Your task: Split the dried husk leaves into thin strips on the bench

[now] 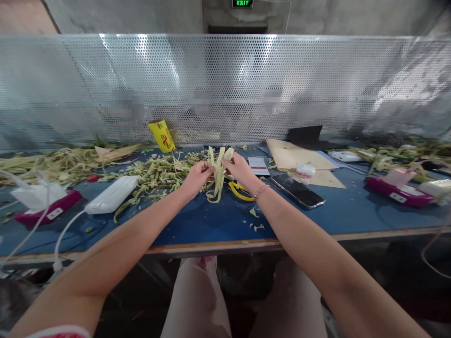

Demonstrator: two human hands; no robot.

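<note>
Pale green plant strips (219,174), like dried leaf or husk, are held up between my two hands over the blue table. My left hand (199,177) pinches them from the left with closed fingers. From the right, my right hand (241,171) grips their upper part, thumb and fingers together. The lower ends hang in a loop towards the tabletop. Just under my right hand lie yellow-handled scissors (241,191), their blades hidden. A heap of green plant scraps (165,172) spreads behind and left of my left hand.
A black phone (298,189), brown paper (303,155) and a white card (258,165) lie to the right. At left are a white power bank (112,194) with a cable and a magenta tissue pack (49,206). A yellow tube (162,136) stands by the perforated metal screen (225,84).
</note>
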